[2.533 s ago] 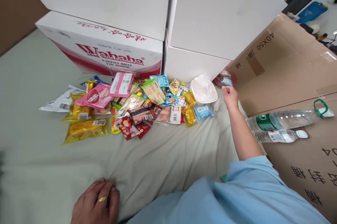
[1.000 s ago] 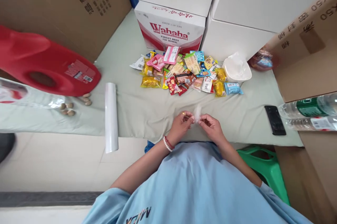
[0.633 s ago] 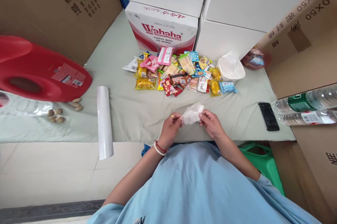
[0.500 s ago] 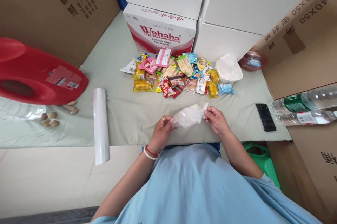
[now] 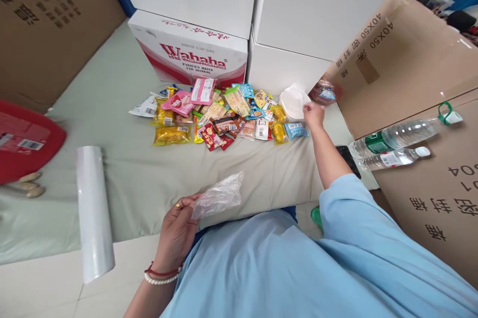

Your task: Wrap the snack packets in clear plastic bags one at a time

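At the left of my feed, a cardboard box [image 5: 56,44] stands at the back, and a red jug [image 5: 26,141] is cut off by the edge, with a few brown oval pieces [image 5: 33,186] just below it on the pale green cloth [image 5: 130,178]. A white roll [image 5: 95,213] sticks out past the cloth's near edge. Next I see the left hand [image 5: 179,223], with a ring on one finger and two bracelets at the wrist, its thumb and fingers pinched together on one end of a clear plastic bag [image 5: 220,194]; the bag's other end hangs free over the cloth, pointing right. Farther back, a Wahaha carton [image 5: 190,54] stands behind a heap of snack packets [image 5: 224,116]. At the heap's right end sits a white bowl [image 5: 291,110], clear plastic film [image 5: 298,89] in it. The right hand [image 5: 314,114] is at the bowl's right rim, fingers curled close together; I cannot tell whether they grip anything. Behind it is a reddish package [image 5: 325,91]. Beyond the forearm I make out a partly hidden phone [image 5: 350,161], then two bottles [image 5: 396,136] lying side by side against more cardboard [image 5: 421,79].
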`<state>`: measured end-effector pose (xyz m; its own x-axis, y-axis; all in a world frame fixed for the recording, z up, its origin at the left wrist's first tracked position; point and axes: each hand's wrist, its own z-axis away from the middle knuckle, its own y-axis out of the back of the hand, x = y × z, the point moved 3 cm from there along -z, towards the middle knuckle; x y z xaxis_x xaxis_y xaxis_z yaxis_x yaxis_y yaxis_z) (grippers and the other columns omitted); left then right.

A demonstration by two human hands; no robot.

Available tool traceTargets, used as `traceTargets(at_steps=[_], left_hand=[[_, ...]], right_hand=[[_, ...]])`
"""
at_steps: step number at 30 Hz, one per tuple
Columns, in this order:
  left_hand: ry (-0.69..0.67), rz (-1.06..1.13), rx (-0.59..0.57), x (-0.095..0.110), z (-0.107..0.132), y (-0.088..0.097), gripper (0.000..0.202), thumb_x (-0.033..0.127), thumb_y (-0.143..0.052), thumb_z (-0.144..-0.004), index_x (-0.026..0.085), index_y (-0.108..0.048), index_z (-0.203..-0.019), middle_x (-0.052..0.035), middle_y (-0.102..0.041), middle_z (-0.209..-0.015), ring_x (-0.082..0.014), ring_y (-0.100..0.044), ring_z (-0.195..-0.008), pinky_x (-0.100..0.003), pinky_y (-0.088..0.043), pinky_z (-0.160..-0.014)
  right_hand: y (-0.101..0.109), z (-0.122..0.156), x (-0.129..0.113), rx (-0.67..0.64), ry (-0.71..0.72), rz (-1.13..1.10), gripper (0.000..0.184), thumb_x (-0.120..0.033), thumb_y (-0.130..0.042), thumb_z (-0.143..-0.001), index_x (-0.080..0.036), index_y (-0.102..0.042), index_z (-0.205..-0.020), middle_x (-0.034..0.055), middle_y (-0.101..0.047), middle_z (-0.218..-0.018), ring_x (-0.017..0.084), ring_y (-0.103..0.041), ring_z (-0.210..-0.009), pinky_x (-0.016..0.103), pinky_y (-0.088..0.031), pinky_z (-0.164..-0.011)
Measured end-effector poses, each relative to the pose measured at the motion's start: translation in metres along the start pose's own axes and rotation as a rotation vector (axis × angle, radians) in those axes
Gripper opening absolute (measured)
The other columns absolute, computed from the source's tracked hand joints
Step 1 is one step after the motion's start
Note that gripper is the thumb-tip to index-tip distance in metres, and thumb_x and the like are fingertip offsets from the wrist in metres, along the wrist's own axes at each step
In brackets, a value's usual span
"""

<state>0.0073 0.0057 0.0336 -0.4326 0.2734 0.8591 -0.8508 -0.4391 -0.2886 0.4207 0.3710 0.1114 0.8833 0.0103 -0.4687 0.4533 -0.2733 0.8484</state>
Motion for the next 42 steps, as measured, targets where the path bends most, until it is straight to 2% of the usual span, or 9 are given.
traceTargets(at_steps=[6, 12, 15, 19, 23, 27, 30, 33, 42], left_hand=[[-0.002, 0.172, 0.023, 0.011, 0.005, -0.019, 0.024, 0.036, -0.083, -0.071, 0.022, -0.064, -0.074, -0.0013, -0.068, -0.085, -0.0142, -0.058, -0.075, -0.025, -0.049, -0.068], [0.058, 0.242, -0.022, 0.009, -0.008, -0.039, 0.025, 0.037, -0.083, -0.073, 0.021, -0.063, -0.072, -0.0006, -0.063, -0.079, -0.0131, -0.053, -0.068, -0.026, -0.047, -0.063], [0.097, 0.23, -0.102, 0.006, -0.017, -0.051, 0.027, 0.038, -0.083, -0.074, 0.021, -0.061, -0.073, 0.0011, -0.06, -0.074, -0.0123, -0.052, -0.067, -0.026, -0.048, -0.065], [0.145, 0.162, -0.243, 0.006, -0.022, -0.068, 0.034, 0.044, -0.083, -0.076, 0.02, -0.058, -0.072, 0.0019, -0.059, -0.071, -0.013, -0.054, -0.067, -0.026, -0.047, -0.065], [0.099, 0.08, -0.306, 0.006, -0.021, -0.075, 0.038, 0.047, -0.084, -0.077, 0.02, -0.059, -0.071, -0.0002, -0.064, -0.077, -0.0142, -0.058, -0.073, -0.028, -0.047, -0.07], [-0.008, -0.001, -0.173, -0.001, -0.021, -0.071, 0.036, 0.047, -0.084, -0.076, 0.02, -0.06, -0.071, -0.0041, -0.07, -0.094, -0.0158, -0.062, -0.083, -0.03, -0.049, -0.078], [-0.12, -0.103, -0.073, -0.003, -0.019, -0.071, 0.033, 0.046, -0.08, -0.08, 0.021, -0.059, -0.073, -0.0064, -0.073, -0.102, -0.0179, -0.064, -0.09, -0.031, -0.049, -0.082], [-0.236, -0.245, -0.089, 0.001, -0.014, -0.08, 0.027, 0.042, -0.073, -0.087, 0.022, -0.059, -0.075, -0.0075, -0.073, -0.107, -0.0186, -0.065, -0.093, -0.032, -0.049, -0.083], [-0.286, -0.416, -0.064, -0.001, -0.011, -0.088, 0.02, 0.03, -0.064, -0.084, 0.023, -0.051, -0.071, -0.0057, -0.07, -0.097, -0.0197, -0.065, -0.097, -0.032, -0.05, -0.082]], right_hand=[[-0.026, 0.007, -0.014, -0.253, -0.036, 0.123, 0.019, -0.02, -0.06, -0.095, -0.008, -0.074, -0.093, 0.0155, -0.076, -0.101, 0.019, -0.055, -0.103, 0.037, -0.037, -0.103], [0.005, 0.094, -0.036, -0.007, 0.147, -0.109, 0.028, -0.035, -0.055, -0.098, -0.015, -0.075, -0.103, 0.0162, -0.073, -0.112, 0.028, -0.062, -0.111, 0.048, -0.042, -0.107], [-0.002, 0.173, -0.075, -0.459, 0.384, -0.451, 0.04, -0.048, -0.066, -0.094, -0.024, -0.07, -0.126, 0.0116, -0.068, -0.134, 0.028, -0.062, -0.124, 0.045, -0.05, -0.105], [-0.026, 0.234, -0.113, -0.648, 0.429, -0.606, 0.049, -0.049, -0.075, -0.09, -0.028, -0.066, -0.133, 0.0105, -0.066, -0.135, 0.027, -0.061, -0.127, 0.044, -0.049, -0.109], [-0.049, 0.239, -0.109, -0.557, 0.163, -0.671, 0.028, -0.046, -0.065, -0.094, -0.024, -0.07, -0.11, 0.007, -0.069, -0.108, 0.022, -0.067, -0.101, 0.038, -0.057, -0.091], [-0.032, 0.238, -0.106, -0.294, 0.029, -0.61, 0.027, -0.046, -0.068, -0.09, -0.023, -0.068, -0.104, 0.0069, -0.065, -0.104, 0.021, -0.063, -0.094, 0.034, -0.056, -0.082], [-0.02, 0.248, -0.122, -0.453, 0.03, -0.623, 0.03, -0.051, -0.061, -0.096, -0.023, -0.066, -0.087, 0.0015, -0.063, -0.08, 0.017, -0.059, -0.074, 0.03, -0.051, -0.071], [-0.027, 0.263, -0.141, -0.67, 0.029, -0.704, 0.034, -0.055, -0.073, -0.086, -0.023, -0.069, -0.097, 0.0034, -0.069, -0.093, 0.019, -0.063, -0.084, 0.028, -0.05, -0.066], [-0.043, 0.271, -0.148, -0.704, -0.045, -0.828, 0.028, -0.05, -0.066, -0.089, -0.022, -0.068, -0.093, 0.0021, -0.068, -0.087, 0.018, -0.062, -0.083, 0.031, -0.052, -0.076]])
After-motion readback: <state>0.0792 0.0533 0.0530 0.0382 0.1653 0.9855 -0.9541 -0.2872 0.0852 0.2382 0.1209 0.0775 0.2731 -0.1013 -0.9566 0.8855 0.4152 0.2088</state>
